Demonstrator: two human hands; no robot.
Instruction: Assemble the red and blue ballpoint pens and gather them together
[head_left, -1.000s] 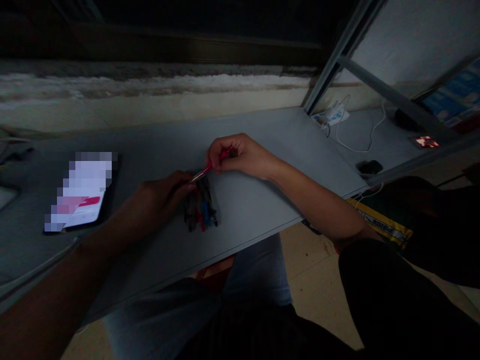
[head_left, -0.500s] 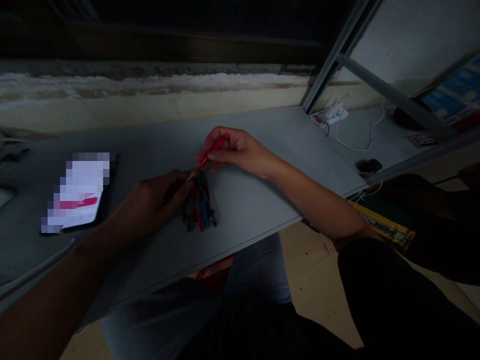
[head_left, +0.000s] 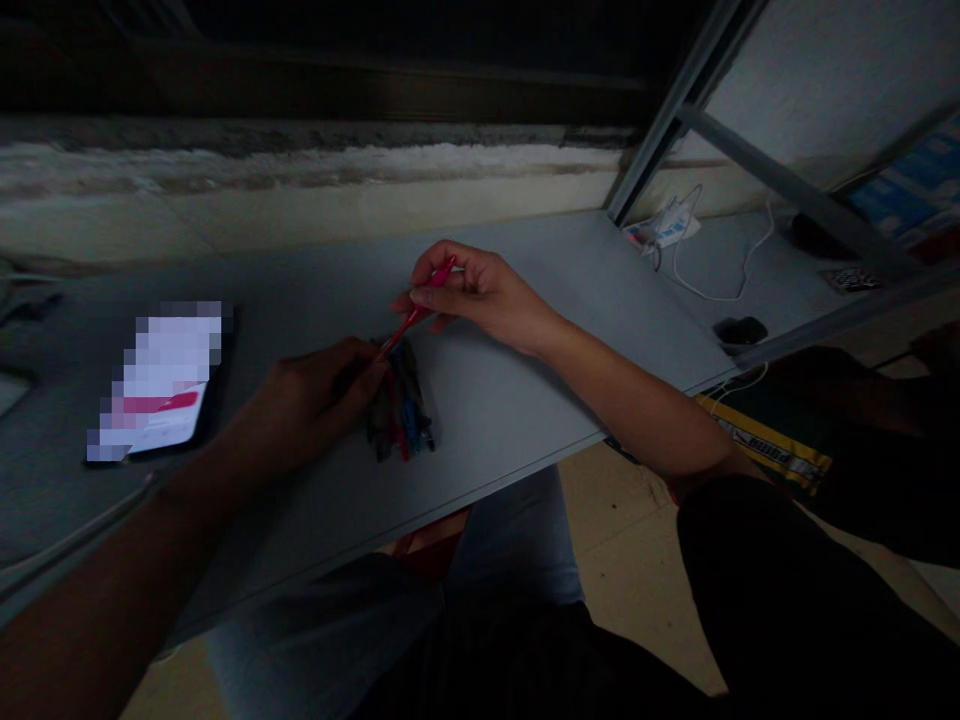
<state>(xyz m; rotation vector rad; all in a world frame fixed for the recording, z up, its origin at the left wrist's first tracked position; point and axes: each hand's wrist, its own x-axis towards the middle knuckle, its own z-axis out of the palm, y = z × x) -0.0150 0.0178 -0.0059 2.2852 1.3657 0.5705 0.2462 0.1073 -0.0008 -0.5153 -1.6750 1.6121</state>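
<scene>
Well left of the left fingers, a phone [head_left: 161,380] lying flat on a grey desk [head_left: 480,420], its lit screen pixelated and unreadable. Far beyond those fingers, a stained wall [head_left: 300,195] running along the back of the desk. Low over the desk, the left hand [head_left: 315,385], fingers curled together, tips just at the lower end of a red pen [head_left: 415,313]; too dark to tell whether those fingers clamp it or only sit beside it. Right under the left fingertips, a bunch of pens [head_left: 401,405] lying side by side on the desk, red and blue among dark barrels. Just right of the left fingertips, the red pen slanting up and rightward, its upper end inside the right hand [head_left: 484,295]. Right thumb and fingers together, clamped on the pen's barrel, the other fingers curled behind. Below the right fingers, past the desk's front edge, a jeans-clad leg [head_left: 510,540] and tile floor [head_left: 622,570]. Well right of the right fingers, a white charger [head_left: 664,228] with a white cable [head_left: 724,285], a small black object [head_left: 740,330], and lower down, a yellow strap [head_left: 772,450]
</scene>
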